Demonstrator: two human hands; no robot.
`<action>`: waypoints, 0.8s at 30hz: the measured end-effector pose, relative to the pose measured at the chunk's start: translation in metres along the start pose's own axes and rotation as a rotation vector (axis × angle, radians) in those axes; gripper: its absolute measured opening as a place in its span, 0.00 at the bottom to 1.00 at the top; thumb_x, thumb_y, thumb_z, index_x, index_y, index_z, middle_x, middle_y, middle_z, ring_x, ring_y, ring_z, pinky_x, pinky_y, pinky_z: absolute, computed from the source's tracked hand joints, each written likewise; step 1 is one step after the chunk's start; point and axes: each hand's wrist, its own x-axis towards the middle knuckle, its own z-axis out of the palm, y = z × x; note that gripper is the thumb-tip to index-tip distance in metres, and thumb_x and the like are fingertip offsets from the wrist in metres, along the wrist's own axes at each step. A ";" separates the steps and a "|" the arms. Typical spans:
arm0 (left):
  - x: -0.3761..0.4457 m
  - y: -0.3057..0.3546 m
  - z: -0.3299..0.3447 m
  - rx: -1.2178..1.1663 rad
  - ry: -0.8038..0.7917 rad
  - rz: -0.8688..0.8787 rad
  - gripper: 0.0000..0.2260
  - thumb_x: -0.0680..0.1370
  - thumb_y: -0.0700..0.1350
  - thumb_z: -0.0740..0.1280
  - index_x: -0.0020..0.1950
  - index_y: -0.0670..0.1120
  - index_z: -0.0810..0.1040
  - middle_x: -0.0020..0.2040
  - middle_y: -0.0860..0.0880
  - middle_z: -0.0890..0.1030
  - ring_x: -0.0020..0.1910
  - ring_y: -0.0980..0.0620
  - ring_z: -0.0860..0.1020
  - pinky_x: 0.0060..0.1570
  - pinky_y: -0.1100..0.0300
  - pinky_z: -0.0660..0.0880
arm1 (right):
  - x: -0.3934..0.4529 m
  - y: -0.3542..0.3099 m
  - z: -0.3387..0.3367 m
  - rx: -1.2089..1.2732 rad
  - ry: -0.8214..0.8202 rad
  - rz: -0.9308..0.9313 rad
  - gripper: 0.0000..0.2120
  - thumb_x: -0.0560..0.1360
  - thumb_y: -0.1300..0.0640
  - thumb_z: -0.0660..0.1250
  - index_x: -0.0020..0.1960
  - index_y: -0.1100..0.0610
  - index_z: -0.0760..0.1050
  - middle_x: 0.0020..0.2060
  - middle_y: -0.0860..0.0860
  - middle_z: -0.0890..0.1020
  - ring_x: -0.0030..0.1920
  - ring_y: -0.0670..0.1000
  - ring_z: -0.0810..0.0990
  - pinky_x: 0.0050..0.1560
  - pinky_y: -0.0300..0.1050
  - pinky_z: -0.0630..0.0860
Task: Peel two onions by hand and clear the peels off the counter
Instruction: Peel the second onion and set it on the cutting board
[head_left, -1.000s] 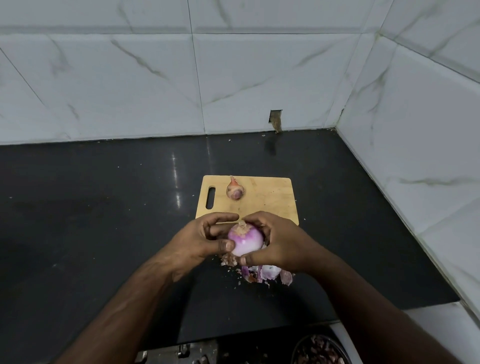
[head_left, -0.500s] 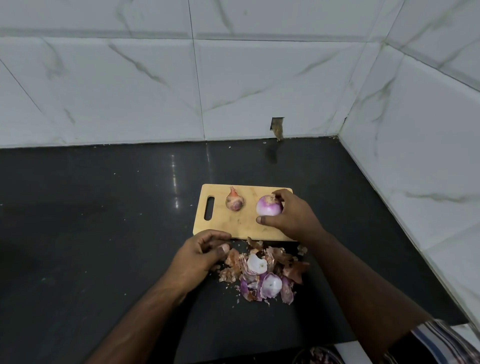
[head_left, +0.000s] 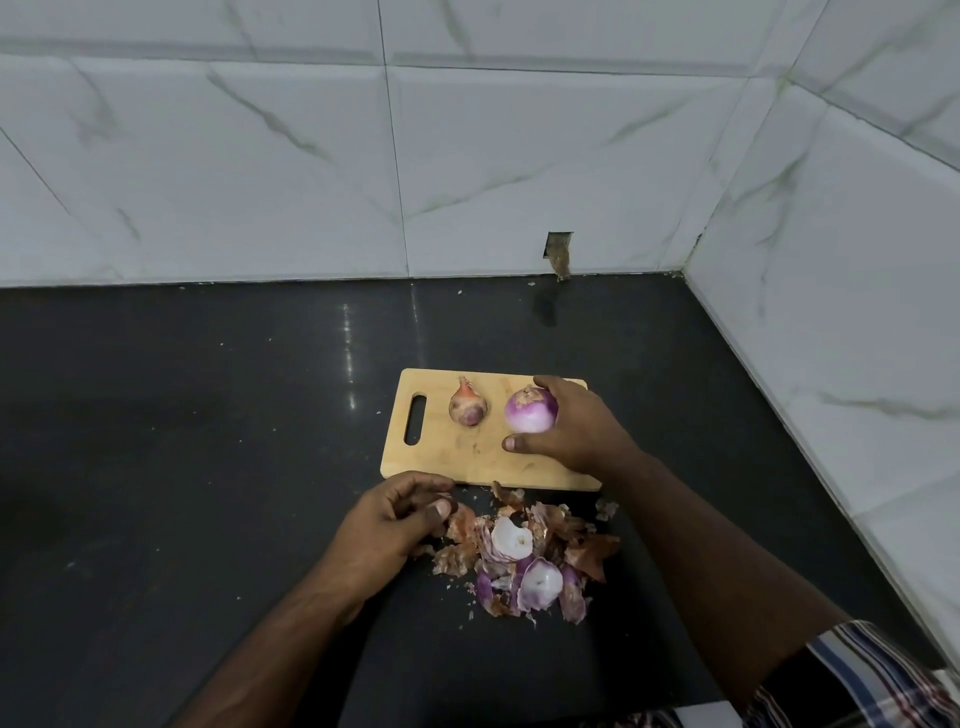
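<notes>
Two hands: right hand (head_left: 576, 431) cups the peeled purple-white onion (head_left: 531, 411) on the wooden cutting board (head_left: 457, 452); left hand (head_left: 387, 525) fingers curl loosely, empty, beside papery peels (head_left: 524, 556).

Black counter (head_left: 208, 467) bears cutting board (head_left: 467, 457), peels (head_left: 530, 561)

A peeled onion (head_left: 530, 411), glossy purple fading to white, sits on the right part of the wooden cutting board (head_left: 467, 452) with its pale cut top facing up. Just left of it on the board, apart from it, lies a smaller unpeeled onion (head_left: 467, 406) in dry brownish-red skin, its pointed tip toward the far wall. Near the board's front edge, a loose heap of peels (head_left: 524, 553) lies on the black counter (head_left: 208, 415): papery brown scraps mixed with curled purple-and-white pieces.
</notes>
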 end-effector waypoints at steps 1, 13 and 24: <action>0.000 0.000 0.000 -0.006 -0.002 0.000 0.08 0.80 0.40 0.68 0.57 0.49 0.82 0.48 0.47 0.86 0.43 0.54 0.82 0.41 0.60 0.78 | 0.000 0.000 -0.001 -0.001 -0.007 -0.002 0.51 0.59 0.35 0.80 0.75 0.51 0.64 0.70 0.50 0.74 0.66 0.53 0.74 0.63 0.52 0.77; -0.004 -0.003 -0.001 0.025 0.035 0.025 0.05 0.79 0.41 0.69 0.52 0.47 0.83 0.40 0.47 0.85 0.39 0.54 0.82 0.36 0.64 0.76 | -0.001 -0.005 -0.023 0.094 0.307 -0.050 0.29 0.74 0.41 0.71 0.70 0.54 0.73 0.62 0.51 0.80 0.57 0.47 0.78 0.55 0.45 0.76; -0.017 -0.004 -0.003 0.043 0.054 0.026 0.05 0.80 0.43 0.68 0.54 0.51 0.82 0.45 0.48 0.86 0.41 0.54 0.82 0.39 0.62 0.77 | 0.010 -0.084 0.013 -0.617 0.122 -0.182 0.34 0.72 0.28 0.61 0.68 0.51 0.72 0.63 0.51 0.80 0.68 0.57 0.69 0.63 0.61 0.64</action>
